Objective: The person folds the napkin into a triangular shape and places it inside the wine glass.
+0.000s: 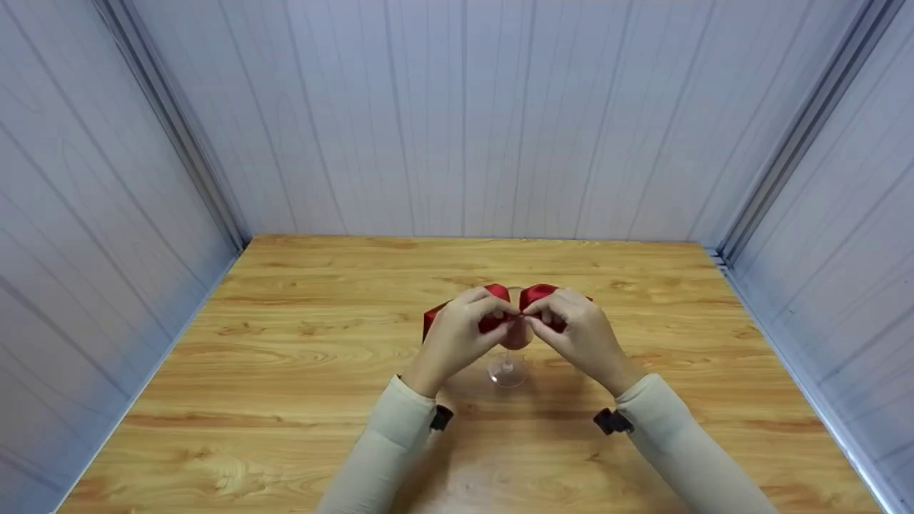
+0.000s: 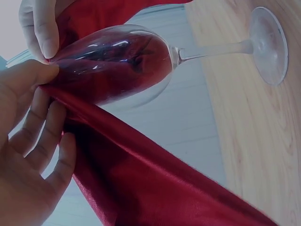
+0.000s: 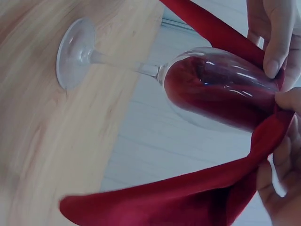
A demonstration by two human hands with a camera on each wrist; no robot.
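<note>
A clear stemmed wine glass [image 1: 508, 370] stands upright on the table, its foot flat on the wood. Shiny red cloth [image 1: 537, 293] spreads out on both sides of the rim, and red fills much of the bowl in both wrist views. With thumb and fingertips, my left hand [image 1: 463, 330] pinches the cloth at the rim. My right hand [image 1: 580, 334] pinches it close beside, the fingertips of both hands nearly meeting. A loose flap of cloth [image 2: 160, 169] hangs below the left hand, another [image 3: 155, 200] below the right. Fingers hide part of the rim.
The wood-grained table [image 1: 285, 400] reaches to a pale panelled back wall [image 1: 428, 128]. Side walls [image 1: 64, 214] with metal corner posts enclose it left and right. A small black device [image 1: 613, 421] sits at the right wrist, another [image 1: 442, 417] at the left.
</note>
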